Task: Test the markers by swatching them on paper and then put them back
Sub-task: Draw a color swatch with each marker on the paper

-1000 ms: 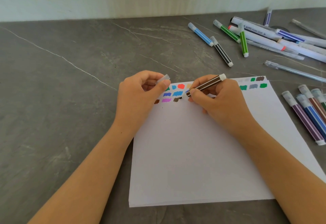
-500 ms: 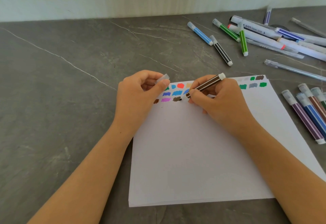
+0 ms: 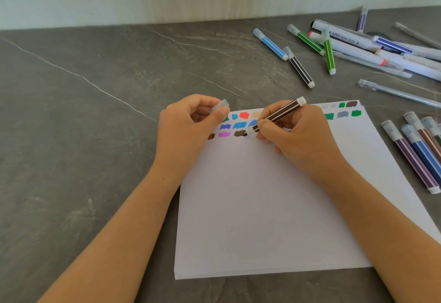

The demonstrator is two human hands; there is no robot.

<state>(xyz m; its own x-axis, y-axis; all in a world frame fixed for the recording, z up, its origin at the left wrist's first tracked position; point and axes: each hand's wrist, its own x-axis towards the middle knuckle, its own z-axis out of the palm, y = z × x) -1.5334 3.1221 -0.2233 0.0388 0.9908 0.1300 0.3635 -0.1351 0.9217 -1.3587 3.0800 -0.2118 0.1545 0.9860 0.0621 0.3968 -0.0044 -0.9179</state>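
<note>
A stack of white paper (image 3: 274, 207) lies on the grey stone table, with rows of colour swatches (image 3: 238, 126) along its far edge. My right hand (image 3: 296, 140) grips a dark brown striped marker (image 3: 279, 115), its tip touching the paper just right of a dark brown swatch in the third row. My left hand (image 3: 188, 133) rests at the paper's far left corner and pinches the marker's clear cap (image 3: 220, 105) between thumb and forefinger.
Capped markers lie scattered at the far right: blue (image 3: 270, 44), black (image 3: 299, 67), two green (image 3: 329, 55), plus white pens (image 3: 358, 40) and clear tubes. Purple, blue and brown markers (image 3: 412, 157) lie beside the paper's right edge. A pale wall runs behind the table.
The marker tip has shifted very slightly on the paper beside the dark swatch. Both hands stay in place.
</note>
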